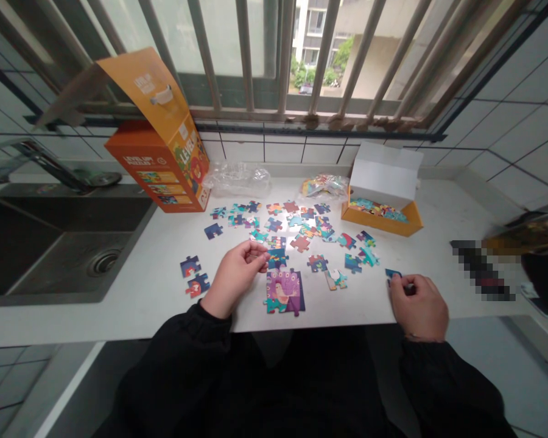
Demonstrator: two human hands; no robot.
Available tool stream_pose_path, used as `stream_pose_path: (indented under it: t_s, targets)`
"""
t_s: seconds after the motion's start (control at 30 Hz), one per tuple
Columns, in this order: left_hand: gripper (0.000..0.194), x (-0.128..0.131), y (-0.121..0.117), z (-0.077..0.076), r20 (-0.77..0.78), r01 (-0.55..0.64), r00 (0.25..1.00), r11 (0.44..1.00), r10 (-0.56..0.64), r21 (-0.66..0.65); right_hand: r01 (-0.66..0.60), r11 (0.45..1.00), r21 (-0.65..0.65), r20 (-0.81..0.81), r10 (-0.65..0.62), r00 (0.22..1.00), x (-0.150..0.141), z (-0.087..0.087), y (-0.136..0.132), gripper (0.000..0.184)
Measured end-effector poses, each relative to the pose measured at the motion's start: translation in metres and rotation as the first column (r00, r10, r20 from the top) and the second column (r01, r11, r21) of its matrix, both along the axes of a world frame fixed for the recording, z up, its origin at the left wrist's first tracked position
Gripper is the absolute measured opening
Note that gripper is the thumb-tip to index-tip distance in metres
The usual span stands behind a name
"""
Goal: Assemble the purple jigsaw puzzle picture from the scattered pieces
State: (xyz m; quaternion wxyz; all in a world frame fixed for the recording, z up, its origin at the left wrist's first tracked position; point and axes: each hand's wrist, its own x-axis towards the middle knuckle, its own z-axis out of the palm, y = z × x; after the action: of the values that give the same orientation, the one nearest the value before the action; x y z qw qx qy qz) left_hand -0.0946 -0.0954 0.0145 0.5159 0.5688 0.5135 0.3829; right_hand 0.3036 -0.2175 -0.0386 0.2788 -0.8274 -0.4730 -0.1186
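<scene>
My left hand (240, 271) has its thumb and fingers closed at the edge of a blue-and-teal puzzle piece (277, 259). Just below that piece lies a joined block of puzzle pieces (284, 291) with a purple, bird-like picture. To the right, my right hand (419, 306) pinches a dark blue puzzle piece (393, 274) near the counter's front edge; the fingers cover part of it. Two pieces with red shapes on dark blue (197, 285) rest left of my left hand. Many loose puzzle pieces (300, 243) are scattered beyond my hands.
An orange puzzle box (150, 176) stands with its lid raised at the back left, beside the sink (73, 261). Crumpled clear plastic (240, 180) and a bag of pieces (324, 186) lie along the wall. A yellow tray box (383, 218) holds more pieces.
</scene>
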Motion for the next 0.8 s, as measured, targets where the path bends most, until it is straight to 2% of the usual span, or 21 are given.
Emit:
stream_pose_path:
  t_s: [0.1,0.23,0.53,0.8]
  targets:
    - [0.014,0.016,-0.002,-0.006,-0.177,0.020,0.984,0.993,0.000,0.113,-0.002,1.000,0.007,0.000,0.002,1.000,0.003,-0.004,0.000,0.027]
    - [0.011,0.014,-0.001,-0.009,-0.350,0.013,0.935,0.982,0.055,0.189,-0.016,1.000,0.010,0.001,0.016,1.000,0.006,-0.007,0.000,0.027]
    - [0.009,0.006,-0.004,-0.010,-0.390,0.027,0.918,0.975,0.064,0.222,-0.012,1.000,0.020,0.010,0.012,1.000,0.002,-0.003,0.000,0.026]
    - [0.006,0.003,-0.005,-0.009,-0.500,0.126,0.865,0.946,0.043,0.299,-0.005,1.000,0.014,-0.003,0.005,1.000,0.000,0.000,0.000,0.026]
